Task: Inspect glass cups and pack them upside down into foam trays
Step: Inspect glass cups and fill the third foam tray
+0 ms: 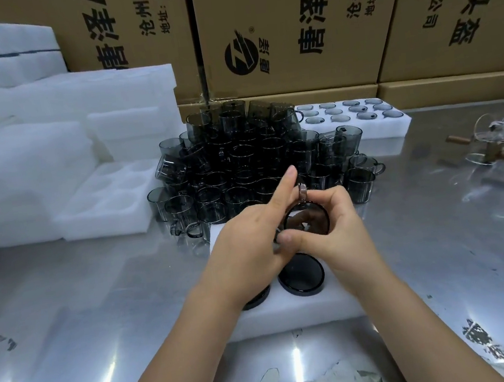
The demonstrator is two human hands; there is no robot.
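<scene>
Glass cup (305,219), dark tinted, is held in the air directly above the near foam tray (305,313), tipped so one round end faces the camera. The right hand (340,234) grips it, fingers (320,197) curled over the top and thumb closing under the lower rim. The left hand (247,241) is against the cup's left side, index finger straight and pointing away from the person. Its other fingers are hidden behind the cup, so its grip cannot be told. In the near foam tray, just below the held cup, one packed cup (301,274) sits base up. A second cup (258,300) to its left is partly covered by the left wrist. Directly behind the tray stands a pile of dark cups (250,156), stacked in several layers, some tilted. Behind and to the right of the tray lies a filled foam tray (372,128) showing rows of cup bases. To the left is an empty foam tray (105,207) with round pockets, and stacked foam (32,121) beyond it. Far right of the tray lie clear glass pieces (503,143) with wooden handles. All rest on a reflective metal table (100,302). Cardboard boxes (289,29) line the rear.
</scene>
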